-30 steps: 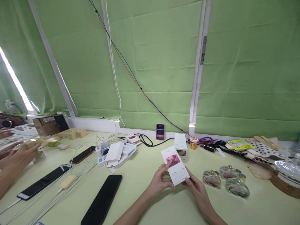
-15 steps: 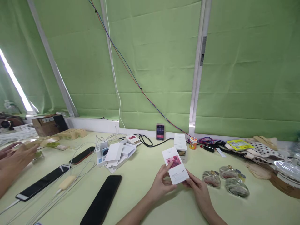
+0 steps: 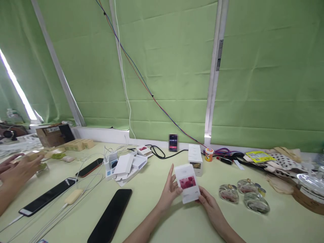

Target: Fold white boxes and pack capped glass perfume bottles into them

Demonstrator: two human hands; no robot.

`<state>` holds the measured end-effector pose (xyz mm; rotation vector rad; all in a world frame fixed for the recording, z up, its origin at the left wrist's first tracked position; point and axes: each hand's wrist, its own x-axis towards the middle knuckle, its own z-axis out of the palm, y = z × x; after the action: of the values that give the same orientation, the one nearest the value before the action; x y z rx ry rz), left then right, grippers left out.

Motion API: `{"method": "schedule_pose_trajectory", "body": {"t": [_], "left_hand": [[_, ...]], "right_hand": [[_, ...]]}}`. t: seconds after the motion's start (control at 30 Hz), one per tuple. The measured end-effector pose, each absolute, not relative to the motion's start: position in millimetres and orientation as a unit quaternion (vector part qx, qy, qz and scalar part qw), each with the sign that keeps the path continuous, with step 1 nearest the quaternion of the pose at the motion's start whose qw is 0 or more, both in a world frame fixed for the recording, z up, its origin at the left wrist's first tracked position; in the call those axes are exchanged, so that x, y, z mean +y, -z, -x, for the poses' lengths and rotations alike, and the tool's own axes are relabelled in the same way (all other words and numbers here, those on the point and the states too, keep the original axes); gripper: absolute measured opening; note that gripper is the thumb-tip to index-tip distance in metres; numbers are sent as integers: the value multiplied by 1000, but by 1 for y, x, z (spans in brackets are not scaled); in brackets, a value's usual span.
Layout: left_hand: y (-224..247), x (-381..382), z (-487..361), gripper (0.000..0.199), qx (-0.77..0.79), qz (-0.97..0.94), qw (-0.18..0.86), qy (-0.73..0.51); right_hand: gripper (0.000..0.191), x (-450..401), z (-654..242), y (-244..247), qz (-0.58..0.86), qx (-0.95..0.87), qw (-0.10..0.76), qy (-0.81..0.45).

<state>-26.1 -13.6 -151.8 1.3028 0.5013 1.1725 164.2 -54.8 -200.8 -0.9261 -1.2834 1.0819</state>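
Note:
A white paper box printed with pink-red flowers is held up over the table between my two hands, its printed face toward me. My left hand grips its left edge, thumb in front and index finger pointing up past the side. At the lower right corner, my right hand pinches the box between thumb and fingers. Whether anything is inside the box cannot be made out. Just behind it stands a row of similar white boxes. To the right of my right hand lie several rounded glass bottles.
A black phone lies at front left, near charging cables and a yellow power bank. White folded cartons are piled beyond. Another person's hands work at far left. An orange tub and a lidded container stand right.
The box has been tilted more upright and its top has moved lower. My left thumb has slid from the printed front to the left edge, and the index finger has straightened upward.

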Motion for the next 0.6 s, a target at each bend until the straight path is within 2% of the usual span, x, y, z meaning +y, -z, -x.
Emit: {"method": "schedule_pose_trajectory", "body": {"t": [0.17, 0.2, 0.33, 0.4, 0.53, 0.6], "left_hand": [[153, -15, 25, 56, 290, -620, 572, -452], [154, -15, 24, 57, 299, -633, 552, -453], [156, -18, 23, 78, 305, -654, 537, -437], [157, -19, 23, 73, 285, -660, 551, -424], [160, -20, 24, 48, 280, -694, 538, -389], [163, -18, 25, 51, 283, -691, 530, -402]], "right_hand": [[47, -52, -164, 209, 439, -593, 558, -380], [46, -52, -165, 209, 458, -591, 562, -354], [39, -57, -171, 203, 503, -555, 599, -283], [40, -60, -172, 197, 492, -546, 617, -281], [46, -64, -169, 191, 420, -555, 621, -361], [48, -65, -168, 191, 373, -549, 623, -413]]}}
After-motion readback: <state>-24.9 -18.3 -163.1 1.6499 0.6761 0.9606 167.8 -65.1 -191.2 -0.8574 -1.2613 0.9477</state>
